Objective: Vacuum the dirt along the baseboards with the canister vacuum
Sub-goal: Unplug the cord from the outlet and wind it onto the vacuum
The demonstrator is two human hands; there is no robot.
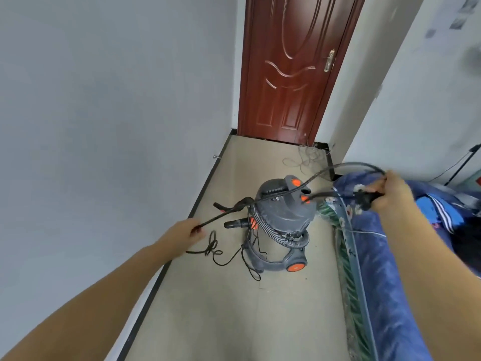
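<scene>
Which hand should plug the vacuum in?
The right hand, probably: it already grips the plug end of the black cord. The left hand only holds the cord's middle, by the left wall.

Grey walls (104, 100), beige floor (234, 308), red-brown door (291, 74), blue bedding (385, 269) at right.

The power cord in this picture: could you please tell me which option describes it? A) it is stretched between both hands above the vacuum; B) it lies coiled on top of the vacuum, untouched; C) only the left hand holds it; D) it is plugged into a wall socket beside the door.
A: the power cord runs from the left hand to the right hand, crossing above the vacuum.
</scene>
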